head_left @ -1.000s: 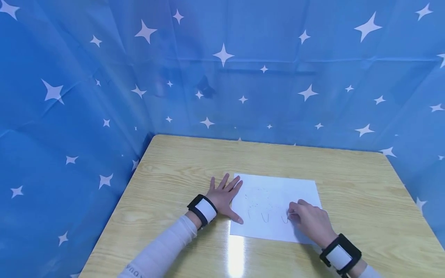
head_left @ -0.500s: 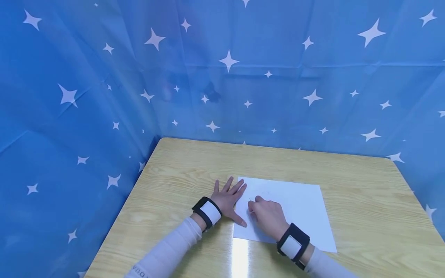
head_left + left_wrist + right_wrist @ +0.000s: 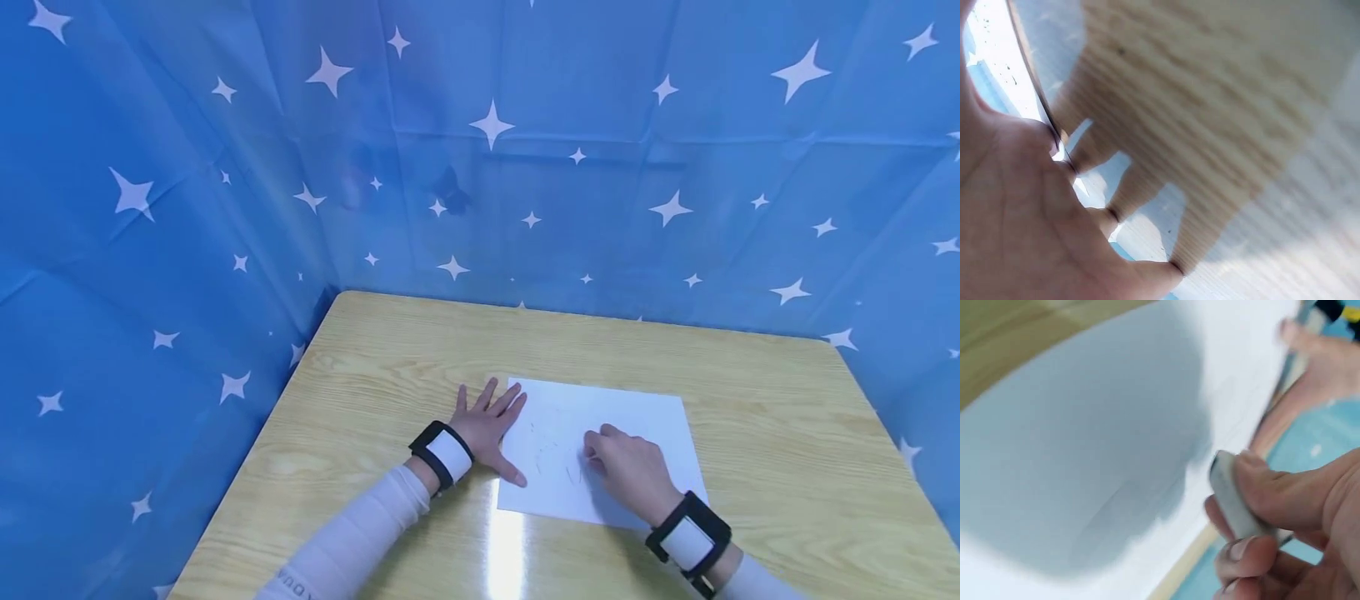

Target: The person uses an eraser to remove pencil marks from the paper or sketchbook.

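Note:
A white sheet of paper [image 3: 652, 408] lies on the wooden table, bearing thin dark pencil-like strokes [image 3: 573, 475] and small specks in its left half. My left hand [image 3: 483, 433] presses down with fingers spread at the sheet's left edge, its thumb over the paper. In the left wrist view its palm [image 3: 1029, 219] faces the glossy tabletop. Over the middle of the sheet, my right hand [image 3: 633, 471] pinches a small whitish eraser [image 3: 1235, 500] between thumb and fingers; the eraser has a darkened end. From the head view, the curled fingers hide it.
The wood-grain table [image 3: 405, 333] extends around the paper on all sides. A blue curtain with white stars [image 3: 570, 208] hangs behind the table and along its left and right. Light glares off the tabletop [image 3: 506, 550] below the sheet.
My right hand swept left across the sheet from its right part, then came back right to the middle. The specks on the paper look fewer. My left hand stayed in place.

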### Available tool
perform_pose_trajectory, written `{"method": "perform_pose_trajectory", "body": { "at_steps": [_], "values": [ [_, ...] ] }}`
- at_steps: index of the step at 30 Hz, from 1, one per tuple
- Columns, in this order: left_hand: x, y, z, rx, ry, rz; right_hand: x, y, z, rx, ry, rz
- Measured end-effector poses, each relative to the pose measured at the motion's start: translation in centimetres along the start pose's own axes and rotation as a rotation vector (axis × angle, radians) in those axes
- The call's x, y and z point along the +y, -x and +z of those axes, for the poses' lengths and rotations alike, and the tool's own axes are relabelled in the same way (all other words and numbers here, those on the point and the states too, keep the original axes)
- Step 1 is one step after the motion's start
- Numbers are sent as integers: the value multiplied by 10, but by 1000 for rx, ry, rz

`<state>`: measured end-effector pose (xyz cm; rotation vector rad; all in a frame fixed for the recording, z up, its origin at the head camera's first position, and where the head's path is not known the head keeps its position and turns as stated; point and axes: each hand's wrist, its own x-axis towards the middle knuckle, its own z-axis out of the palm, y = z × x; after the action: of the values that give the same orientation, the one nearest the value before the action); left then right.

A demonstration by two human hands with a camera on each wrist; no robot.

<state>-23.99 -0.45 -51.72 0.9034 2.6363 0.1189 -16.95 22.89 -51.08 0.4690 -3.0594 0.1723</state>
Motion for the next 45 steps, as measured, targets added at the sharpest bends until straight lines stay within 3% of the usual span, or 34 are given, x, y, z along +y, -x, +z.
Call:
{"method": "perform_pose_trajectory", "body": {
  "at_steps": [4,7,10,15,18,20,23,29,32,35,40,43,45],
  "values": [
    [6,-5,5,1,-4,-2,-36,-19,13,30,-51,-151],
    [10,-9,6,-3,-25,-6,-45,-21,20,29,-23,-161],
    [9,-8,6,8,-44,-10,-33,-14,18,1,13,-85],
    [2,-1,2,14,-29,-2,11,15,5,-47,30,55],
    [-1,3,0,7,-16,-6,32,28,0,-51,16,91],
    [-2,5,0,4,-3,-9,34,29,-2,-51,4,97],
    [-1,4,2,-3,3,-3,18,19,-2,-20,-44,59],
    [7,-4,5,4,-6,13,-39,-14,14,32,-113,-136],
    [11,-9,5,-6,-16,16,-45,-17,21,37,-83,-132],
    [11,-12,6,-1,-24,15,-27,-8,20,37,-50,-60],
    [4,-13,10,4,-7,22,28,25,7,13,-7,102],
    [1,-7,6,0,-4,12,47,35,1,-15,-13,126],
    [1,-1,0,-13,8,9,46,31,-2,-33,-33,123]
  ]
}}
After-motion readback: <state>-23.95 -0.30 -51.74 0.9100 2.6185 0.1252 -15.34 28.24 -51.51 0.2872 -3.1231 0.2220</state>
